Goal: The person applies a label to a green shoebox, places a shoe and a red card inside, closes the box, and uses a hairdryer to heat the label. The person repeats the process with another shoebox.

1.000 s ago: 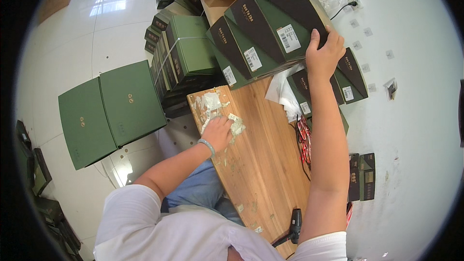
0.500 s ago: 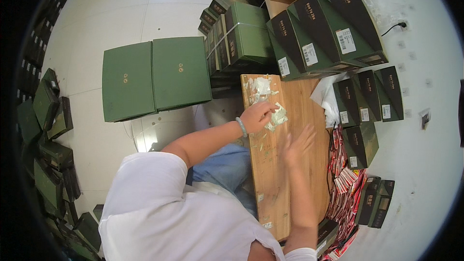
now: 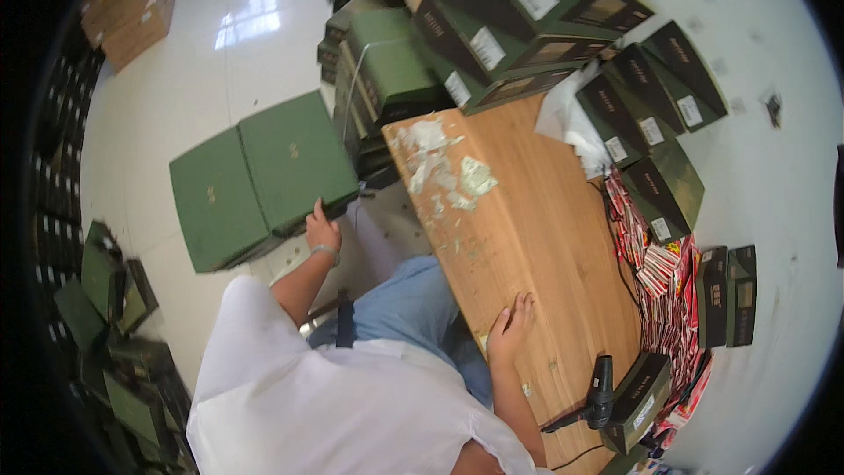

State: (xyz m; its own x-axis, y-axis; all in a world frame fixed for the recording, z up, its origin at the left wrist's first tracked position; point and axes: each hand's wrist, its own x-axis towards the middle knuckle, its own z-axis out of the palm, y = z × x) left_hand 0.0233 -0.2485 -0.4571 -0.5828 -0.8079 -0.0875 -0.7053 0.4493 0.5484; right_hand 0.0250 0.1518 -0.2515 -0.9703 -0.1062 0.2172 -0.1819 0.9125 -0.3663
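My left hand [image 3: 323, 230], with a bracelet at its wrist, is at the near right corner of a green box [image 3: 294, 154]. One finger points up against the box's side, and the hand is not closed round anything. Tight to that box's left side stands a second green box [image 3: 215, 202]. My right hand [image 3: 512, 332] rests on the wooden table [image 3: 563, 255] by its near edge, fingers stretched and nothing in them. Torn pale peeled scraps [image 3: 477, 176] lie at the table's far left end, apart from both hands.
A black hair dryer [image 3: 600, 391] sits on the table beside a dark box [image 3: 640, 400]. Red-and-white packets [image 3: 655, 299] are heaped along the wall. Large dark green boxes [image 3: 519, 9] are stacked behind the table. More boxes [image 3: 123, 299] lie on the floor at left.
My left hand has left the scraps and moved left to the green box. My right hand has come nearer and settled on the table. The view has turned, bringing the hair dryer into sight.
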